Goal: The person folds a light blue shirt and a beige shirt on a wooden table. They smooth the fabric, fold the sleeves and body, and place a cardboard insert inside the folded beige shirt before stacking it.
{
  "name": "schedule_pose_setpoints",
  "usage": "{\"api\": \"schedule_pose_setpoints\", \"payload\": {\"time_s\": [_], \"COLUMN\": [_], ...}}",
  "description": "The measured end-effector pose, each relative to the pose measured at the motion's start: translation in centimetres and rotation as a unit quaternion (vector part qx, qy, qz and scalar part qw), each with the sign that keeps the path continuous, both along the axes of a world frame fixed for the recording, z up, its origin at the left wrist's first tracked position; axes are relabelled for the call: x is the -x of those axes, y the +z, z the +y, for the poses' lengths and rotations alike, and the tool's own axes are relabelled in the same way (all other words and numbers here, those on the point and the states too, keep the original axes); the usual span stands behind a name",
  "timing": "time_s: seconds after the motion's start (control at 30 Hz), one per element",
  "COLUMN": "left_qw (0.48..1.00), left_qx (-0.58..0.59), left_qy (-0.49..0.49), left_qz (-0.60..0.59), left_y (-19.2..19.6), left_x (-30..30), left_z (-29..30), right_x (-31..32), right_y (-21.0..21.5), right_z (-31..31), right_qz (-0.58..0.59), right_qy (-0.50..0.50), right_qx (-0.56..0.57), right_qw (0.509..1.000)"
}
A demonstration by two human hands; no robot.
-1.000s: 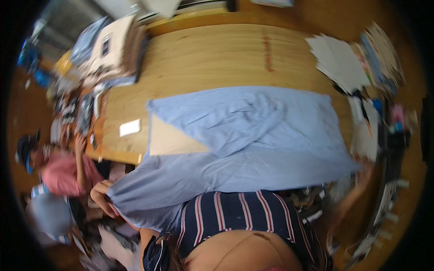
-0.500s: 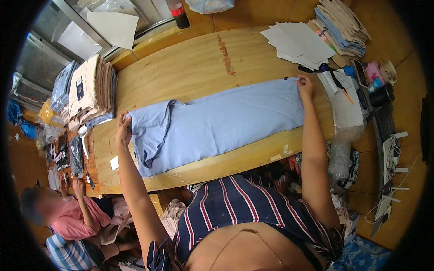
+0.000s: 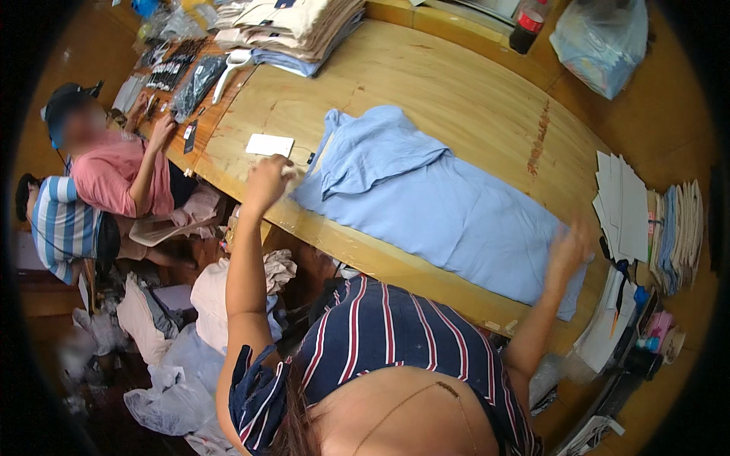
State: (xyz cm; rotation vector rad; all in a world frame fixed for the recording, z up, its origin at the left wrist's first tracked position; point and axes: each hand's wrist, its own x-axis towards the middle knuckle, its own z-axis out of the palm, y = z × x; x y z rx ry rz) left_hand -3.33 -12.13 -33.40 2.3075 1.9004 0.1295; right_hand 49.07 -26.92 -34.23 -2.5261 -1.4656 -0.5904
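Note:
A light blue garment, folded into a long strip, lies slantwise across the wooden table, its left end bunched in loose folds. Just off its lower left corner is my left hand, the fingers loosely bent and apart, with nothing seen in them. A white card and a small black tag on a cord lie beyond that hand. My right hand is over the garment's right end, its fingers smeared by motion; whether it touches the cloth I cannot tell.
Stacked folded garments and a white-handled tool are at the far left. Nearby sits a co-worker in pink. White sheets and folded clothes stand right. A bottle and plastic bag are at the back.
My view has swung left, showing more floor and the co-worker. My left hand has come off the garment's left end. The right hand is in motion near the right end.

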Motion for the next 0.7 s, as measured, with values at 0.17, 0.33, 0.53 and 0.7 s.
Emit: {"api": "schedule_pose_setpoints", "payload": {"time_s": [0.17,0.33,0.53,0.7], "left_qw": [0.990,0.984,0.980,0.980], "left_qx": [-0.075,-0.088,-0.073,-0.073], "left_qy": [-0.089,-0.131,-0.090,-0.038], "left_qz": [-0.086,-0.082,-0.163,-0.179], "left_y": [-3.5,-4.6,-4.1,-3.3], "left_x": [-1.4,-2.0,-2.2,-2.2], "left_z": [-4.0,-2.3,-1.7,-2.5], "right_x": [21.5,25.3,7.5,4.1], "right_y": [3.9,-5.7,-5.4,-6.1], "right_z": [10.7,21.4,37.2,41.3], "right_qz": [0.223,0.436,0.636,0.588], "right_qy": [0.518,0.585,0.225,0.055], "right_qx": [-0.008,0.103,-0.087,0.043], "right_qw": [0.826,0.676,0.733,0.806]}}
